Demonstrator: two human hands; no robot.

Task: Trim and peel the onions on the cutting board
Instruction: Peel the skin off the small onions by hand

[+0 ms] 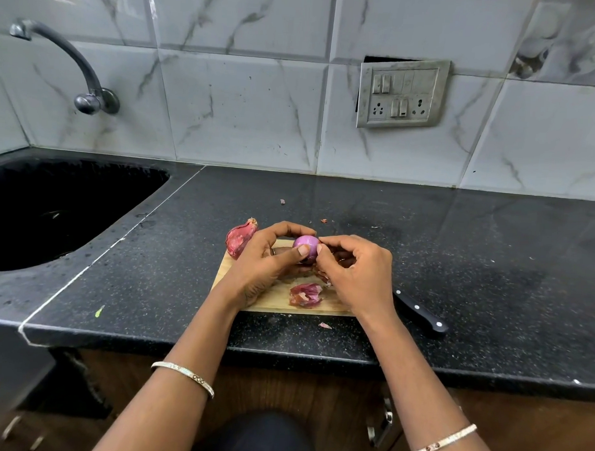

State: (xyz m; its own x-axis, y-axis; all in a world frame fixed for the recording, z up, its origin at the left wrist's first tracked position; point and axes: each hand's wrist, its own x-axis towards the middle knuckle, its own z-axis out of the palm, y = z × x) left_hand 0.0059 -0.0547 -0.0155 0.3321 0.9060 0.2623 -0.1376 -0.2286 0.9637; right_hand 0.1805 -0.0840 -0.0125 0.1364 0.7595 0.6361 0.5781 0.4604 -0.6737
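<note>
A small purple onion [305,245], smooth and mostly bare of dry skin, is held above the wooden cutting board [280,297]. My left hand [268,261] grips it from the left, thumb across its front. My right hand [352,271] pinches at the onion's right side with thumb and fingertips. A loose piece of red skin [305,294] lies on the board below my hands. A larger curved shell of dry skin [240,236] sits at the board's far left corner. Part of the board is hidden under my hands.
A black-handled knife [421,314] lies on the dark counter just right of the board, blade hidden behind my right wrist. A black sink [54,210] is at the left with a tap [69,65] above. Small skin scraps [324,325] dot the counter.
</note>
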